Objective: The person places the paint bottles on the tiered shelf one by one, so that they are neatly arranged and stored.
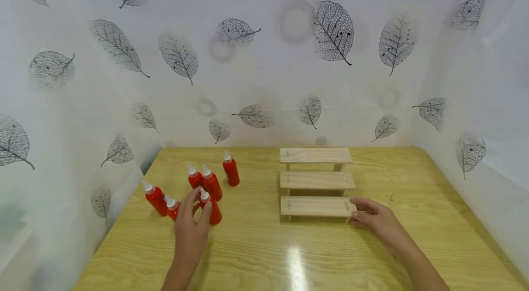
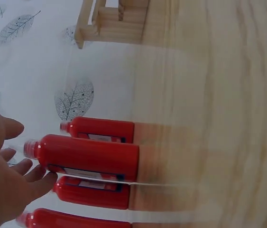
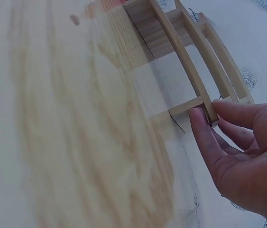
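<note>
My left hand [image 1: 192, 224] reaches around the white nozzle cap of the nearest red squeeze bottle [image 1: 215, 214], thumb and fingers spread apart. In the left wrist view, the thumb stands off that bottle [image 2: 90, 154] while the fingertips come right up to its shoulder. The bottle stands upright on the table. At the right, my right hand [image 1: 378, 220] pinches the right end of the lowest step of a three-tier wooden display stand [image 1: 318, 207]. The right wrist view has the thumb on one face of the board [image 3: 204, 102] and fingers on the other.
Several more red bottles with white nozzles stand on the left of the wooden table [image 1: 256, 245], one red bottle [image 1: 231, 171] a little apart toward the back. A white leaf-print curtain [image 1: 264, 70] encloses the back and both sides.
</note>
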`<state>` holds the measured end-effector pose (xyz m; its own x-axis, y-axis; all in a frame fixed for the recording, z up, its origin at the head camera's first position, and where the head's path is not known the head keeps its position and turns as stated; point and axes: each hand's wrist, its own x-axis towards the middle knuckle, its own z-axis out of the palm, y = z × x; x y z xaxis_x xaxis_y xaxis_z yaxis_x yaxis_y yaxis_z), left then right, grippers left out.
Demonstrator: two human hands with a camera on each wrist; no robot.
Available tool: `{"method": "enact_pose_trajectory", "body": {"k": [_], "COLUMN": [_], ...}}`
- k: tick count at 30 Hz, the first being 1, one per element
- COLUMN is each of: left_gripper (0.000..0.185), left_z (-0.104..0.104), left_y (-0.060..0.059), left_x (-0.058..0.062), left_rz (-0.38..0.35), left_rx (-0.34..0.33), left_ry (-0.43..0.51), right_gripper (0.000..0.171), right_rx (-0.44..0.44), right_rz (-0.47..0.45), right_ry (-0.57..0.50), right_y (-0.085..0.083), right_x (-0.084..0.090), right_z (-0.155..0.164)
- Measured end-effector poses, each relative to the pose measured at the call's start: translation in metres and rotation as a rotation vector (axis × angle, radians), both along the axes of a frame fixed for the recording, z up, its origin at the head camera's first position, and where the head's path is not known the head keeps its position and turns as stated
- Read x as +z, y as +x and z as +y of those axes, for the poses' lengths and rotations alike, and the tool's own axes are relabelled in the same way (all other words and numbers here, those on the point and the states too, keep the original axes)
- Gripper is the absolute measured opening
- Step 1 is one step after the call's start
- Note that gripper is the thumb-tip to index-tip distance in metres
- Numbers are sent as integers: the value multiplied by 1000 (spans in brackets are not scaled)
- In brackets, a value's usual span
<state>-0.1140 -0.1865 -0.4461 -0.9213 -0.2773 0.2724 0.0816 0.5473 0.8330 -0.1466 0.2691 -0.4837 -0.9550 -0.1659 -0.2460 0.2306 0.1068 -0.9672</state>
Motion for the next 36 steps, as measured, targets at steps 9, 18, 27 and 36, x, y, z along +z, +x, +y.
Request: {"method": "enact_pose_trajectory", "body": {"k": [9, 18, 27, 36], "left_gripper": [54, 58, 58, 57], "left_z": [-5, -5, 9, 50], "left_y": [-5, -8, -21, -49], "left_x": [-7, -7, 2, 33], "left_rz": [-164, -161, -128, -12], "left_rx": [-51, -63, -141, -275], "left_ry": [130, 93, 71, 82], "right_gripper": [66, 65, 62, 64], "right_rx": [9, -2, -33, -22], "right_rz": [8, -5, -27, -15], "right_ry": [-1, -7, -11, 0], "right_y": [1, 1, 1, 1], "right_x": [-1, -2, -2, -2], "right_z": [0, 0, 0, 1]}}
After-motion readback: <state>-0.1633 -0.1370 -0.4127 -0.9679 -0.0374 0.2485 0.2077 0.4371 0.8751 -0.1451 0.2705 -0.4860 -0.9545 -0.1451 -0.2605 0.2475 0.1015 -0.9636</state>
